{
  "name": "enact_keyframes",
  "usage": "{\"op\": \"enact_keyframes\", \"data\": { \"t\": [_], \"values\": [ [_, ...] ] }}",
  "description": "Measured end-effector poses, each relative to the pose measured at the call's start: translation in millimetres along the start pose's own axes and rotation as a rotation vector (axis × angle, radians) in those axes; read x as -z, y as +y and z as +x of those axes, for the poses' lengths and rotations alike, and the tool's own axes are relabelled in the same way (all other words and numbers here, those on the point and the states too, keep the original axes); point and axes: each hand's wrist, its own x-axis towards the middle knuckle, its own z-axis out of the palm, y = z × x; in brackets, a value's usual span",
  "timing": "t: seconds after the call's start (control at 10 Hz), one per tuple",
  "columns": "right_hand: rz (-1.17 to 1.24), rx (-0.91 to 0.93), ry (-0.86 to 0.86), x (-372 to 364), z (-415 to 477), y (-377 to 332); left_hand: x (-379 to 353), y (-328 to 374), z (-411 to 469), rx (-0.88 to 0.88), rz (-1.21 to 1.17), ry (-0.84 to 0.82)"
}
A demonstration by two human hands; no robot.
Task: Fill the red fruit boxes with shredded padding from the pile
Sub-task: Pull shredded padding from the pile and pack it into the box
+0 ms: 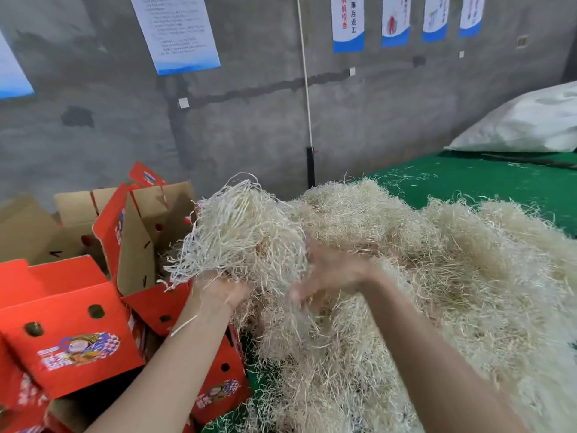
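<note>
A big pile of pale shredded padding [421, 276] covers the green table on the right. My left hand [218, 290] holds up a bunch of shredded padding [240, 229] from below, just right of an open red fruit box [140, 245]. My right hand [327, 273] is blurred, with its fingers spread against the right side of that bunch. More red fruit boxes [68, 332] stand at the lower left, flaps up, with brown cardboard inside.
The green table top [468, 179] runs back to a grey concrete wall with posters. A white sack [530, 120] lies at the far right. A thin pole [307, 120] stands against the wall behind the pile.
</note>
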Motion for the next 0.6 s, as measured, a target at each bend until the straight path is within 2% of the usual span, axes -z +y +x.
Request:
{"op": "enact_keyframes", "data": {
  "t": [0.1, 0.2, 0.3, 0.4, 0.5, 0.6],
  "values": [
    [-0.061, -0.144, -0.087, -46.5, 20.6, 32.9, 8.6, -1.1, 11.0, -0.305, 0.213, -0.009],
    [0.042, -0.207, 0.156, -53.2, 32.4, 69.2, 30.4, -22.8, 24.5, -0.32, 0.432, 0.199],
    [0.381, -0.208, 0.366, -30.8, 26.7, 74.9, 21.7, -22.7, 23.0, 0.133, 0.087, -0.5],
    [0.468, -0.188, 0.421, -22.7, 22.2, 61.6, 6.2, -26.0, 18.1, -0.248, 0.691, -0.648],
    [0.364, -0.134, 0.429, -24.1, 23.0, 46.4, -11.4, -45.2, 11.4, -0.289, 1.435, -0.758],
    [0.096, -0.042, 0.457, -25.9, 21.7, 38.0, -27.4, -54.7, 6.8, -0.5, 1.592, -0.393]
  ]
}}
